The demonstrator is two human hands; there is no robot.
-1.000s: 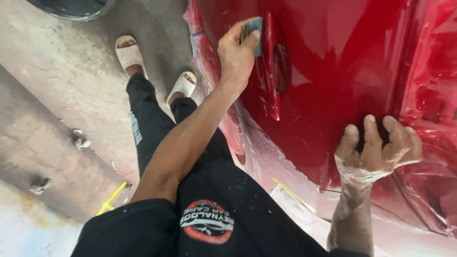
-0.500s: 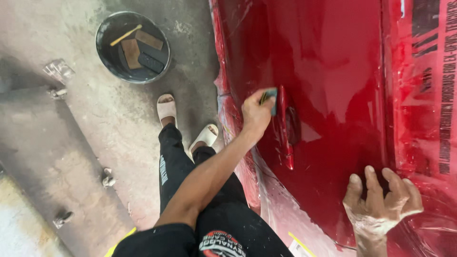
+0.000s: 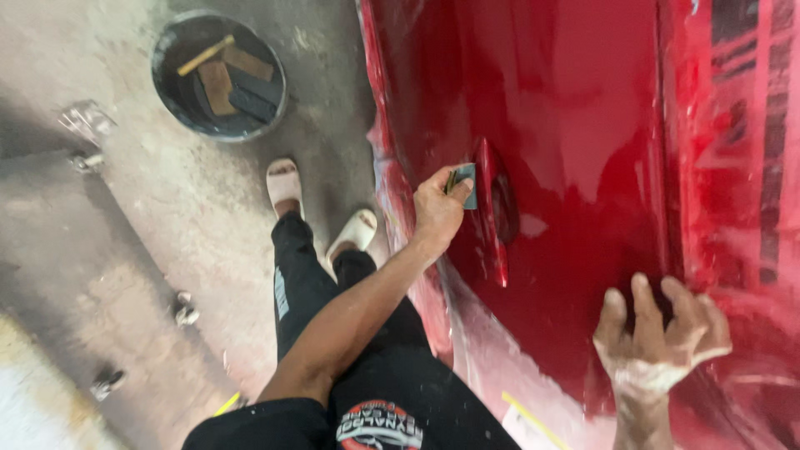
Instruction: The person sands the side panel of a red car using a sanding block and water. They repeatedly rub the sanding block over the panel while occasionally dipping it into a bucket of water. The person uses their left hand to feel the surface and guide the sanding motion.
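Far left: bare concrete floor [image 3: 125,250], stained, with a few small metal bits lying on it.

Upper left: round dark bucket [image 3: 218,75] on the floor, holding water and several flat rectangular blocks plus one thin yellowish stick. Well apart from both hands.

Centre: the person's two feet in pale sandals [image 3: 283,183], black trousers below them in frame, close beside the lower edge of the car.

Centre right: left hand [image 3: 437,208], arm stretched forward and up. Grip is closed: fingers and thumb pinch a small flat sanding pad [image 3: 467,185], grey-blue, with a darker layer on its inner face. Pad is held upright, long axis roughly vertical, its flat face pressed against the red car door [image 3: 583,125].

The pad sits just left of the door handle [image 3: 492,217], touching or nearly touching it; cannot tell which. Handle's long axis runs near vertical in this view, parallel to the pad. So the handle lies directly right of the left hand's grip, and the left hand is much the nearer of the two.

Door surface is glossy and wet, with pale streaks.

Lower right: right hand [image 3: 658,342], holding nothing, fingers spread and bent, tips resting on the wet panel. It is coated in whitish residue and lies well apart from the handle.

Far right: panel covered with wrinkled clear plastic sheet [image 3: 742,167].
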